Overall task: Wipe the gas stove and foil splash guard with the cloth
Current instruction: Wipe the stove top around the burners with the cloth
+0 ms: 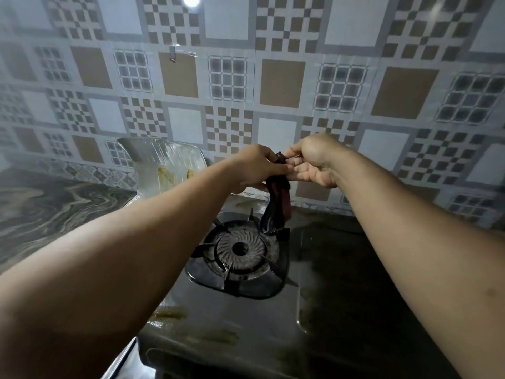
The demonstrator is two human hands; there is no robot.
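- Head view, centre of the frame: both hands meet above the back of the gas stove (314, 283), working a dark red cloth (278, 198) between them.
- The left hand (257, 168) has its fingers curled around the upper part of the cloth, gripping it; the right hand (314, 162) pinches the top corner with thumb and forefinger, its other fingers spread loosely underneath.
- The cloth hangs down in a limp, bunched strip, its lower end reaching the rear edge of the burner (240, 248) and its pan support. It looks light and soft, with no stiffness of its own, so it probably needs folding or wadding into a pad before it will press evenly.
- A sensible hold is likely the bunched middle, gathered into the palm, rather than the corner, which would let the rest trail into the burner.
- The stove top is dark and glossy, with yellowish greasy streaks at the lower centre of the frame; it may be slick under the cloth.
- The foil splash guard (161, 165) stands left of centre, behind the left forearm, against the tiled wall (273, 77). It is crinkled and stained yellow low down, and looks thin and easily dented, so it likely needs light strokes.
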